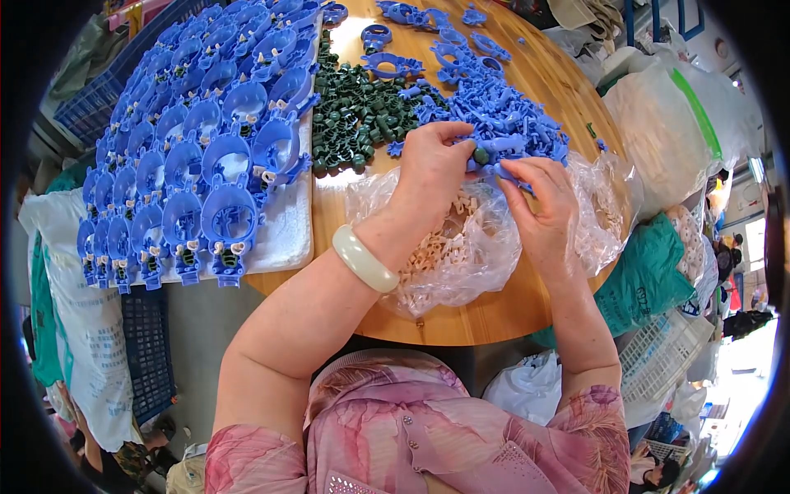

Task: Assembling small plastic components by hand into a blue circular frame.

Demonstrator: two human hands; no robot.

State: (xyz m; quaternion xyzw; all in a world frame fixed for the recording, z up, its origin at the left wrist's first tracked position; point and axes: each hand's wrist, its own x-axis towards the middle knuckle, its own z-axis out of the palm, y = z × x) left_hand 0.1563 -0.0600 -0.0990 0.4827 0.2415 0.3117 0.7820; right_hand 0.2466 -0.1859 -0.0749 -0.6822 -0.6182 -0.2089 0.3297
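Blue plastic part [504, 146], a dark green piece [480, 155] at its left end, is held above the bench [580, 82], right of the frame's upper centre. Its long axis is laid roughly across the picture, with the green end pointed left toward the left hand [436, 165]. Near that end it is pinched by the left fingers; the right hand [547, 193] is brought in close at lower right, its fingers bent, but whether the part is gripped by them cannot be told. Beyond, loose blue parts [518, 115] are heaped beside dark green pieces [358, 119]. Below, beige pieces [440, 247] are seen in a clear bag [494, 267]. At upper left, blue assemblies [226, 156] are ranked on a white board [284, 235].
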